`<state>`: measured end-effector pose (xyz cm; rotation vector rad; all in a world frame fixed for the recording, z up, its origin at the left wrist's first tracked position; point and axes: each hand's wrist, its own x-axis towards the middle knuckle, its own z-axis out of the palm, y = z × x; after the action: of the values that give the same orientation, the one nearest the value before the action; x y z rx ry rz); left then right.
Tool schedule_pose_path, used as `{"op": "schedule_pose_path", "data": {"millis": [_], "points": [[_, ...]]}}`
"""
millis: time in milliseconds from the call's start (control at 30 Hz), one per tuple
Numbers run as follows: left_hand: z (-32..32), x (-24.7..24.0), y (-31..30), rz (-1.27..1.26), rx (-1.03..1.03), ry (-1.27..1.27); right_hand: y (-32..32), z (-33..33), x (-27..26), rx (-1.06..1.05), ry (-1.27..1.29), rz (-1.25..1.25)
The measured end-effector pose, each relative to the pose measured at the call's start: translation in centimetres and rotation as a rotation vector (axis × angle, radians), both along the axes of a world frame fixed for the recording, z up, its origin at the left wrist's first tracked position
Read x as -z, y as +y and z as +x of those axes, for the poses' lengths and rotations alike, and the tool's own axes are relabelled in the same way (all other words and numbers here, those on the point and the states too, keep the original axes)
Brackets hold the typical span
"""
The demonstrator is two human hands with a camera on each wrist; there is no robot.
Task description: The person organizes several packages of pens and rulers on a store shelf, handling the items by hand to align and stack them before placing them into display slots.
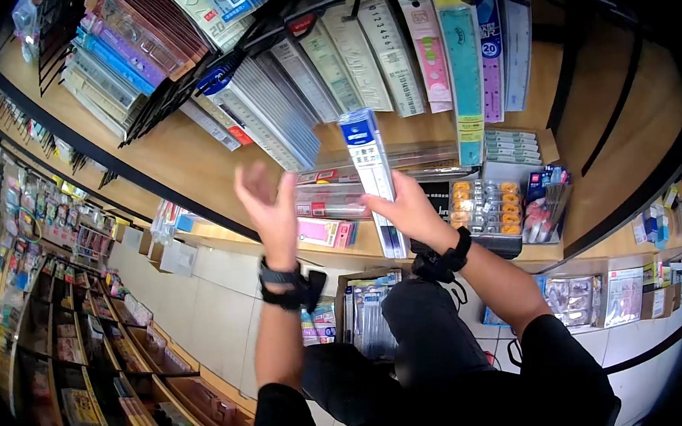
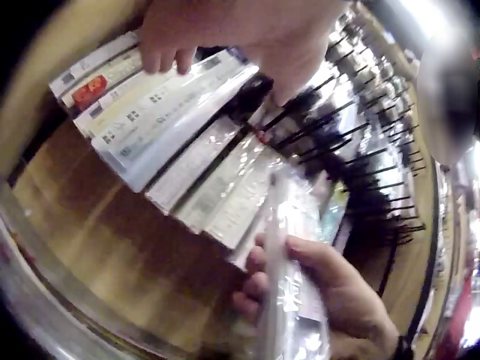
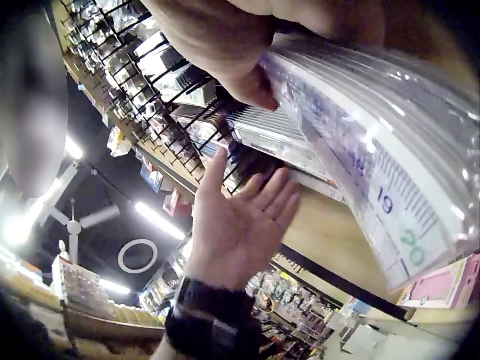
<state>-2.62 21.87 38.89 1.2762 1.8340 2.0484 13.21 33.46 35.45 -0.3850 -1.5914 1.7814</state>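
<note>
My right hand grips a stack of plastic-wrapped rulers with a blue and white header, its thumb across the near face. In the right wrist view the rulers show layered edges and printed numbers 19 and 20. My left hand is raised to the left of the stack and holds nothing. Seen from the right wrist, the left hand has its palm exposed and fingers spread. Just above it in the head view hangs another thick bundle of rulers on a hook.
Packaged rulers, including a teal one, hang from black hooks along the shelf. Below them lie a tray of orange and clear items and pink packs. A divided floor rack stands at the left. An open box sits by the person's knees.
</note>
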Motion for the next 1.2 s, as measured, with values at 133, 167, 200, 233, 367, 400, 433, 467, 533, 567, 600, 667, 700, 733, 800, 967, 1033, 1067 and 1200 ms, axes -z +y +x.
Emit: {"op": "schedule_pose_path", "data": {"millis": [133, 167, 200, 233, 367, 400, 433, 467, 533, 567, 600, 667, 700, 733, 800, 967, 1033, 1067, 1200], "points": [[-6.5, -4.4, 3.9, 0.028, -0.123, 0.189, 2.0, -2.5, -0.2, -0.102, -0.068, 0.253], [-7.9, -4.7, 4.5, 0.035, -0.061, 0.183, 2.9, -3.8, -0.3, -0.037, 0.017, 0.488], [-8.9, -5.2, 4.9, 0.037, -0.06, 0.187, 3.8, -5.3, -0.4, 0.031, 0.104, 0.722], [-9.7, -5.6, 5.1, 0.053, 0.048, 0.077, 4.5, -6.4, -1.3, -0.086, 0.103, 0.684], [-12.8, -5.7, 6.7, 0.094, 0.242, -0.092, 6.4, -10.4, -4.2, -0.163, 0.08, 0.708], [-13.6, -5.3, 7.0, 0.088, 0.277, -0.129, 6.7, -11.1, -4.9, -0.152, 0.056, 0.72], [-14.4, -4.9, 7.6, 0.102, 0.217, -0.043, 6.9, -11.5, -5.5, -0.165, 0.066, 0.68], [-15.1, -4.3, 7.8, 0.103, 0.22, -0.047, 7.2, -11.8, -5.9, -0.163, 0.061, 0.68], [-14.7, -3.6, 7.7, 0.024, 0.215, 0.035, 7.3, -12.0, -6.8, -0.21, 0.035, 0.713], [-14.5, -3.1, 7.9, 0.091, 0.214, -0.037, 7.3, -12.2, -6.7, -0.214, 0.029, 0.709], [-14.3, -2.9, 7.8, 0.089, 0.212, -0.044, 7.3, -12.3, -6.6, -0.222, 0.033, 0.682], [-14.1, -2.8, 7.9, 0.035, 0.259, -0.075, 7.4, -12.4, -6.6, -0.227, 0.036, 0.657], [-12.4, -3.7, 7.8, 0.041, 0.29, -0.122, 7.3, -12.3, -6.6, -0.224, 0.007, 0.696], [-12.9, -3.3, 8.0, 0.04, 0.295, -0.127, 7.2, -12.2, -6.5, -0.221, -0.024, 0.734], [-13.6, -2.6, 8.3, 0.07, 0.265, -0.103, 6.9, -11.7, -6.4, -0.215, -0.035, 0.739], [-13.2, -2.7, 7.6, 0.093, 0.312, -0.139, 6.3, -12.0, -5.6, -0.187, 0.094, 0.733], [-12.7, -3.4, 7.1, 0.117, 0.351, -0.153, 5.9, -12.1, -5.5, -0.197, 0.172, 0.72], [-12.6, -3.6, 6.9, 0.139, 0.387, -0.166, 5.7, -12.1, -5.5, -0.198, 0.172, 0.72], [-14.6, -3.0, 5.6, 0.105, 0.498, -0.256, 4.5, -11.5, -6.3, -0.195, 0.162, 0.727]]}}
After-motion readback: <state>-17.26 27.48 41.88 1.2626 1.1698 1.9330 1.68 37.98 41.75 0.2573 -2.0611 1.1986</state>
